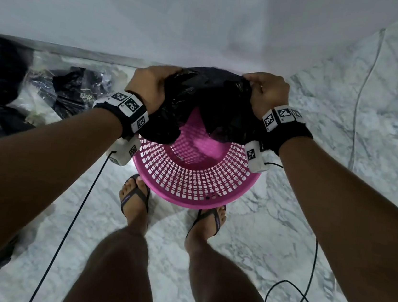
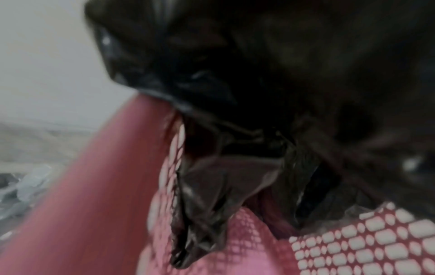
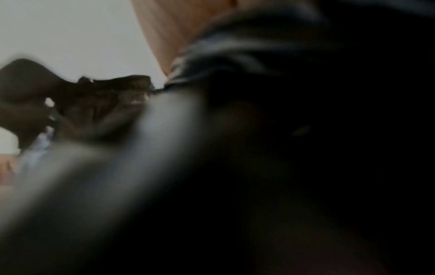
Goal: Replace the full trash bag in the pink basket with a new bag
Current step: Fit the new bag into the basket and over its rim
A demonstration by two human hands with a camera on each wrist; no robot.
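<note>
A round pink mesh basket (image 1: 194, 183) stands on the marble floor just beyond my feet. Over its far half I hold a black plastic bag (image 1: 206, 101), spread between both hands. My left hand (image 1: 151, 82) grips the bag's left edge, my right hand (image 1: 266, 91) pinches its right edge. The bag's lower part hangs into the basket. In the left wrist view the black bag (image 2: 212, 93) droops against the pink basket rim (image 2: 82, 186) and mesh. The right wrist view is dark and blurred, filled by the black bag (image 3: 282, 167).
A white wall (image 1: 185, 11) rises right behind the basket. On the floor at the left lie black bags and crumpled clear plastic (image 1: 57, 88). Black cables (image 1: 301, 289) trail across the marble floor on both sides. My sandalled feet (image 1: 134, 198) stand close to the basket.
</note>
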